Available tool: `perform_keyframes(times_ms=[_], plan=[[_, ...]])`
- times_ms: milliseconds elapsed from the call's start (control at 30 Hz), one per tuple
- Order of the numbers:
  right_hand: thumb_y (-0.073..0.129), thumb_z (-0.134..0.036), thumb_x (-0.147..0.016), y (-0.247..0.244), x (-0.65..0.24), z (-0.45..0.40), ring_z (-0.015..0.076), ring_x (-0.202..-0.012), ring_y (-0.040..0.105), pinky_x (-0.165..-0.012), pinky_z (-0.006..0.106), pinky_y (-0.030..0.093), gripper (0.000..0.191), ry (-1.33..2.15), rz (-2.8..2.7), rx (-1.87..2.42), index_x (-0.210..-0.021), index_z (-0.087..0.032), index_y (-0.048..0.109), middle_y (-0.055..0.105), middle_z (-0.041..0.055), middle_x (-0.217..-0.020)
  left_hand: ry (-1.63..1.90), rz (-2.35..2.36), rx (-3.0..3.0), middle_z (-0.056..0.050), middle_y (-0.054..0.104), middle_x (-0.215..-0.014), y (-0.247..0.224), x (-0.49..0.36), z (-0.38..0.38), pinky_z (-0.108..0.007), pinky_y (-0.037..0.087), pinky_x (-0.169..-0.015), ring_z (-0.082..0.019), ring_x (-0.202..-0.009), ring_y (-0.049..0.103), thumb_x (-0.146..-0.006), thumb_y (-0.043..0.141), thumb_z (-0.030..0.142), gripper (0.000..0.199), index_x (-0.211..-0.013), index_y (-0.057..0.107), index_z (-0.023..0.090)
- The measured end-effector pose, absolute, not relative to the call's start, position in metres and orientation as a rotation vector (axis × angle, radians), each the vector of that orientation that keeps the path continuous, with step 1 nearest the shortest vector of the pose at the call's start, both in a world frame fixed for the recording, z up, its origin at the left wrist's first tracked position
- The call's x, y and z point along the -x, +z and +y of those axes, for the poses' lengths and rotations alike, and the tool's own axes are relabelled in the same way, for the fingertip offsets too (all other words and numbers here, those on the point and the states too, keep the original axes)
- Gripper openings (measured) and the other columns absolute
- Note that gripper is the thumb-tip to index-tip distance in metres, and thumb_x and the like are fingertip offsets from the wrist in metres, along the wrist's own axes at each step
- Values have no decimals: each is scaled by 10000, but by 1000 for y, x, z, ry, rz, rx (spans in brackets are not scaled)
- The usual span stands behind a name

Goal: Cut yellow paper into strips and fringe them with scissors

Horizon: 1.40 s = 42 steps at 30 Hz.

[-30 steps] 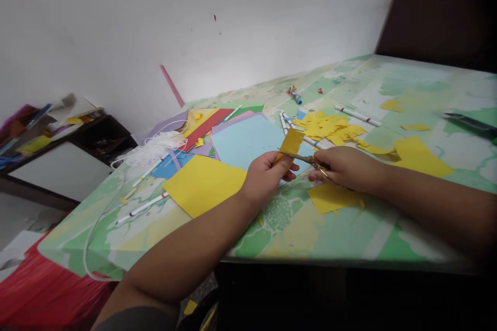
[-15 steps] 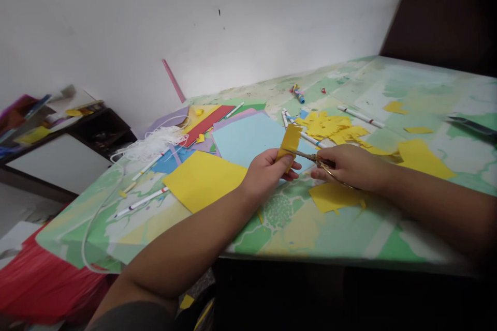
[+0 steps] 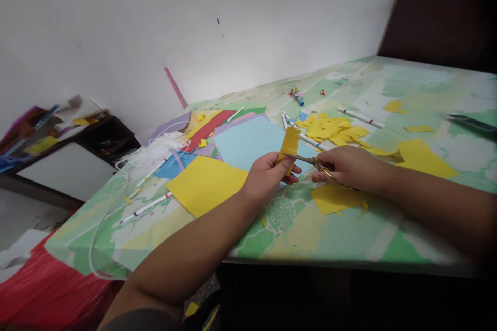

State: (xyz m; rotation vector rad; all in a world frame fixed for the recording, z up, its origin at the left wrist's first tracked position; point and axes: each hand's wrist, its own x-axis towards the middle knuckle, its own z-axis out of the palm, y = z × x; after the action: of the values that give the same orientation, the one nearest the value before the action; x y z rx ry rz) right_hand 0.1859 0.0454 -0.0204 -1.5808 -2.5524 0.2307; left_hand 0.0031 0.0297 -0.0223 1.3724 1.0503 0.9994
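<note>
My left hand (image 3: 267, 170) pinches a narrow yellow paper strip (image 3: 289, 143) between thumb and fingers, upright above the table. Small cuts run along the strip's right edge. My right hand (image 3: 344, 164) is closed on a pair of scissors (image 3: 320, 165), its fingers in the gold-coloured handles. The blades point left and meet the strip's right edge just above my left thumb; they look nearly closed. Under the right hand lies a yellow paper piece (image 3: 334, 198). Just behind the hands is a pile of fringed yellow paper cuttings (image 3: 324, 126).
A yellow sheet (image 3: 207, 183), a light blue sheet (image 3: 246, 139) and a red strip (image 3: 212, 128) lie to the left, near tangled white cord (image 3: 161, 146). Several markers (image 3: 361, 117) are scattered about. A dark-bladed tool (image 3: 471, 123) lies at the far right on the patterned tablecloth (image 3: 295, 240).
The scissor blades have closed further at the strip's edge. Both hands stay nearly in place, and the whole view has shifted slightly.
</note>
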Motion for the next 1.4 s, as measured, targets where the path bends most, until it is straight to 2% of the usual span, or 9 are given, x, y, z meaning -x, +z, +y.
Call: perform_keyframes(times_ms=[333,700,967,1400], plan=[[384,-582,-691,-19,-185,46,125,-517,434,-456,223,238,407,321,-2535,1583,-583,-193,431,492,-1,-544,971,952,-1244,-16,598,-640,-19,-3,30,-238,459,-539,-84,-518,560,-720,513,239,110,-724,490,132],[304,-640,-697,-21,-187,44,124,-523,453,-455,228,232,486,277,-2537,1552,-654,-189,480,535,15,-606,979,951,-1167,-6,588,-602,-21,-2,32,-228,459,-522,-77,-482,551,-720,527,274,147,-740,486,134],[320,-622,-702,-22,-185,43,129,-536,459,-468,230,234,464,242,-2554,1532,-664,-190,486,533,16,-613,1026,974,-1222,2,585,-582,-21,-3,30,-201,444,-479,-68,-461,539,-721,520,309,180,-720,478,134],[368,-578,-703,-20,-186,44,124,-524,445,-467,227,232,408,305,-2567,1523,-589,-189,424,506,6,-569,995,1001,-1302,-27,614,-633,-22,-4,28,-228,457,-520,-78,-493,547,-708,530,315,182,-716,511,134]])
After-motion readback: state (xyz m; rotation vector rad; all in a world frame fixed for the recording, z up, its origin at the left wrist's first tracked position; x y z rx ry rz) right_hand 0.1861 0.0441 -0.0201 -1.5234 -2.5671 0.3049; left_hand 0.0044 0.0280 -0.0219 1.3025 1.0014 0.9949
